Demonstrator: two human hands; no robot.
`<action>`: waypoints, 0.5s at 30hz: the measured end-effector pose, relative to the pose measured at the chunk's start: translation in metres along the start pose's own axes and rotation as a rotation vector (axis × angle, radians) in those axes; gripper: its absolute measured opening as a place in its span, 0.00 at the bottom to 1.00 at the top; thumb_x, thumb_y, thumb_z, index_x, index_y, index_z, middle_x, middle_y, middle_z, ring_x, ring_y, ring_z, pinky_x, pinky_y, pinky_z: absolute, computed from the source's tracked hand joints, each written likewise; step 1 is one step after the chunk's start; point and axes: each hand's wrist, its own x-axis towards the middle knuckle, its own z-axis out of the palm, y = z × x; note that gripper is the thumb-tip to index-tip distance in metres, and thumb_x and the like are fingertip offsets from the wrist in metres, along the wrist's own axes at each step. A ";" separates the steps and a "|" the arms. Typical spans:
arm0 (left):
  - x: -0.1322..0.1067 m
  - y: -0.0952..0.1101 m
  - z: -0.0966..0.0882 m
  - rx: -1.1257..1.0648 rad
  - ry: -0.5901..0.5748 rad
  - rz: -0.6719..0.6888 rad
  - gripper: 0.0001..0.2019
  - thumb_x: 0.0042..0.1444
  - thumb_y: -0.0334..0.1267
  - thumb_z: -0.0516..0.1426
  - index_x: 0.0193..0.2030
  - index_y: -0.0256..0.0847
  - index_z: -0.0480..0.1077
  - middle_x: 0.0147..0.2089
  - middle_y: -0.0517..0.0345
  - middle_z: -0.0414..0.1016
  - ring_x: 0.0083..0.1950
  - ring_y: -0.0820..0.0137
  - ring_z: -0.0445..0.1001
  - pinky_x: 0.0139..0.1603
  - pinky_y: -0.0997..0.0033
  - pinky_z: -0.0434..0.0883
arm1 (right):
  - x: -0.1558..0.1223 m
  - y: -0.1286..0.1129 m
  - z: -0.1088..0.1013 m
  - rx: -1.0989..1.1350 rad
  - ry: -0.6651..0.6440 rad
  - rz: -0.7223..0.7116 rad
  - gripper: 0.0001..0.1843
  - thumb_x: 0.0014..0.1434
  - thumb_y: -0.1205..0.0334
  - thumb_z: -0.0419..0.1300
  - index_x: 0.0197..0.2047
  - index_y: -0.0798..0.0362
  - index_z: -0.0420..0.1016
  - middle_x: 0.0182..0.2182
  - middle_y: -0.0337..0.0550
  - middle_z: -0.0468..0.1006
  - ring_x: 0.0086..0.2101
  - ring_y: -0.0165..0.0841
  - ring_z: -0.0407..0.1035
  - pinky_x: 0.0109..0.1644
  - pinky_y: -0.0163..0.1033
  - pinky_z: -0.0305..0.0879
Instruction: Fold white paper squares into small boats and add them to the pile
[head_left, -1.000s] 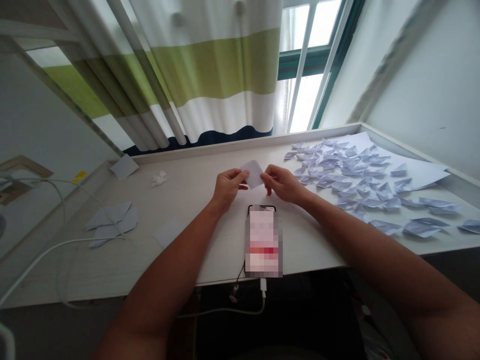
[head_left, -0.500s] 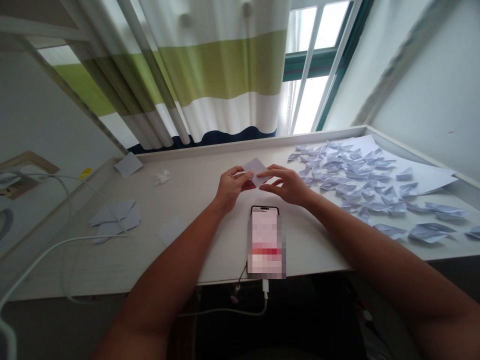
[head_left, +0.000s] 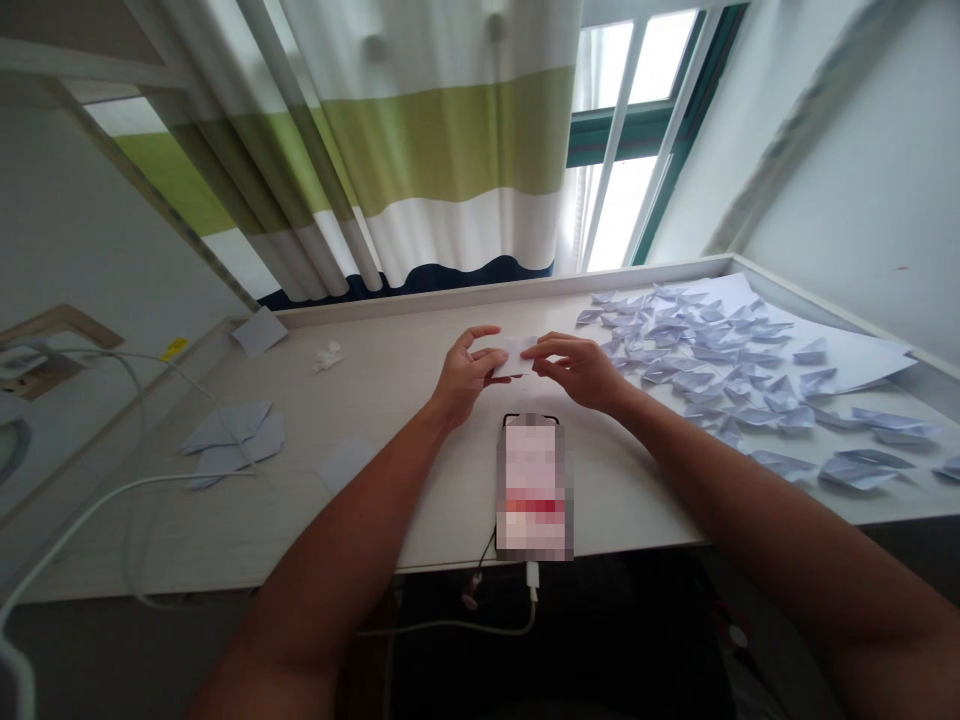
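Pale wooden desk (head_left: 390, 400) under the striped curtain (head_left: 420, 150), and your left hand (head_left: 465, 372) and right hand (head_left: 579, 368) pinch the small white folded paper (head_left: 514, 357) between them, just at twelve o'clock from the phone (head_left: 534, 485). Keep the edges aligned and press firmly; wrists low, fingertips curled inward.

Both hands, left (head_left: 465, 375) and right (head_left: 579, 370), pinched a paper (head_left: 514, 357) above the desk (head_left: 390, 400). A phone (head_left: 534, 485) lay at its near edge, folded papers (head_left: 720, 370) toward its right edge.
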 end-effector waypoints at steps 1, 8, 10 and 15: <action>-0.001 0.001 0.000 0.013 -0.023 0.033 0.20 0.55 0.35 0.67 0.56 0.43 0.75 0.38 0.59 0.84 0.36 0.67 0.85 0.42 0.65 0.80 | 0.000 0.000 0.001 0.043 0.030 0.010 0.10 0.67 0.53 0.68 0.47 0.46 0.89 0.43 0.45 0.86 0.40 0.37 0.80 0.44 0.48 0.85; 0.000 -0.004 0.001 0.169 -0.056 0.334 0.11 0.55 0.38 0.71 0.45 0.42 0.84 0.49 0.52 0.86 0.49 0.63 0.85 0.50 0.63 0.80 | 0.002 0.000 0.003 0.274 0.126 0.072 0.18 0.59 0.44 0.77 0.45 0.48 0.89 0.43 0.44 0.87 0.43 0.38 0.83 0.44 0.47 0.89; 0.002 -0.005 0.000 0.180 -0.005 0.386 0.11 0.55 0.44 0.73 0.41 0.42 0.85 0.49 0.51 0.87 0.48 0.64 0.84 0.50 0.63 0.80 | 0.003 0.000 0.004 0.321 0.134 0.105 0.20 0.56 0.42 0.79 0.43 0.47 0.89 0.41 0.43 0.87 0.41 0.37 0.83 0.44 0.47 0.89; 0.001 -0.002 -0.001 0.215 0.020 0.393 0.12 0.53 0.47 0.76 0.36 0.41 0.86 0.50 0.48 0.88 0.50 0.62 0.84 0.54 0.60 0.81 | 0.003 0.000 0.005 0.446 0.178 0.181 0.23 0.50 0.39 0.82 0.37 0.47 0.88 0.37 0.41 0.88 0.38 0.37 0.83 0.48 0.52 0.89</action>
